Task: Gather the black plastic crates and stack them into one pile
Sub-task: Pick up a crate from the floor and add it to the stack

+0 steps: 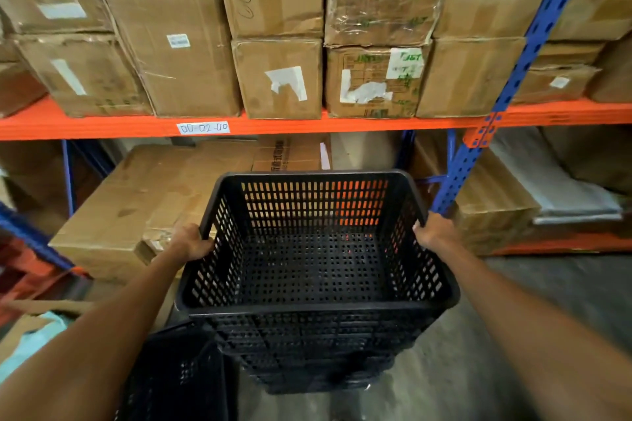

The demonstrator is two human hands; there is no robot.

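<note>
Currently one black crate (314,270) tops a nested pile (318,352), left hand (191,243) curled over its left rim, right hand (434,232) over its right; one loose crate (178,379) stands near left.

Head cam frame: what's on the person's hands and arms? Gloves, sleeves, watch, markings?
Nothing worn that shows. The left hand and right hand are ungloved; the left forearm and right forearm are bare to the frame edge: no sleeves, watch, bands or markings. Fingers are partly hidden by the black plastic crate, so rings can't be ruled out.
</note>
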